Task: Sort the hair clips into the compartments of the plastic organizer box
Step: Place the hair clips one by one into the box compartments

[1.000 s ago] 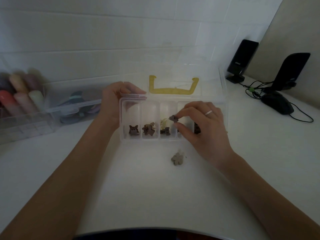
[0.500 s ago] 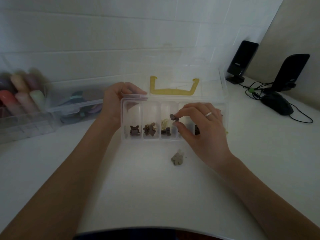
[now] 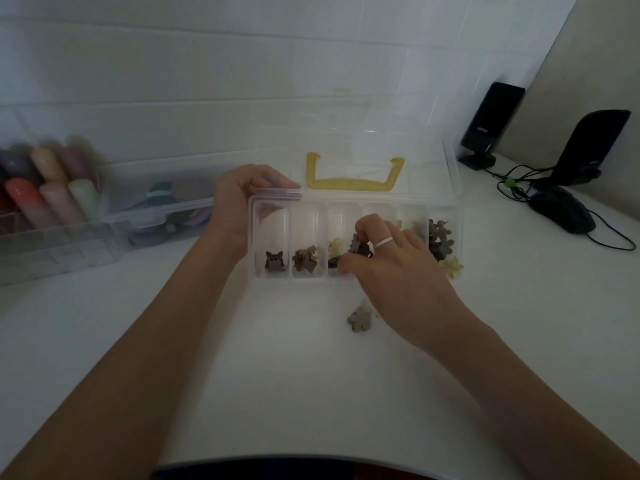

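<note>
**Dark clip held over the middle of the organizer box, one grey clip loose on the desk in front of it**

Nearest the person, on the white desk [image 3: 311,393] just in front of the plastic organizer box [image 3: 356,277], lies a grey flower-shaped hair clip [image 3: 360,318], apart from the box's front wall and close beside the right wrist. It is not yet sorted.

The right hand [image 3: 401,271] reaches over the box's front wall. Its grip is narrow: thumb and fingertips pinch a small dark brown hair clip [image 3: 356,244] that stands roughly upright, its long axis pointing away from the desk. The clip hangs over the boundary between the third and fourth compartments from the box's left end; which of the two it sits above I cannot tell, since the hand hides the fourth. My reading is that the drop depends on that small sideways offset, and the right hand alone is placed to settle it.

Within the box, the first compartment from the left holds a brown cat-face clip [image 3: 275,260], the second a cluster of brown clips [image 3: 304,259], the third a pale yellow clip [image 3: 335,244] with dark ones. At the box's right end sit dark flower clips [image 3: 440,237], with a pale yellow flower clip [image 3: 453,266] at the right front corner.

Farther back, the left hand [image 3: 242,199] curls round the box's left rear corner, steadying it. Behind the box lies the yellow handle [image 3: 355,183] of its opened lid.
</note>
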